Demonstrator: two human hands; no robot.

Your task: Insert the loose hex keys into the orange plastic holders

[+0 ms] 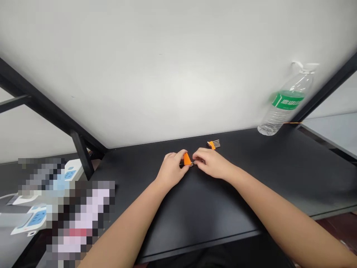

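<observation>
Over the middle of the black tabletop, my left hand [172,168] pinches a small orange holder [186,159] between thumb and fingers. A thin metal piece [192,163] shows at the holder's right side. My right hand [210,162] is closed around that metal end, its fingertips pressed together; how much they grip is hidden. Just behind my right hand lies a second orange holder [212,144] with several thin metal bits [217,143] sticking out to the right.
A clear plastic bottle [288,99] with a green label stands at the back right against the white wall [178,74]. The black tabletop [206,219] ends at a front edge near me. Black frame bars [82,156] and white power strips [37,217] are at the left, beside a blurred-out object.
</observation>
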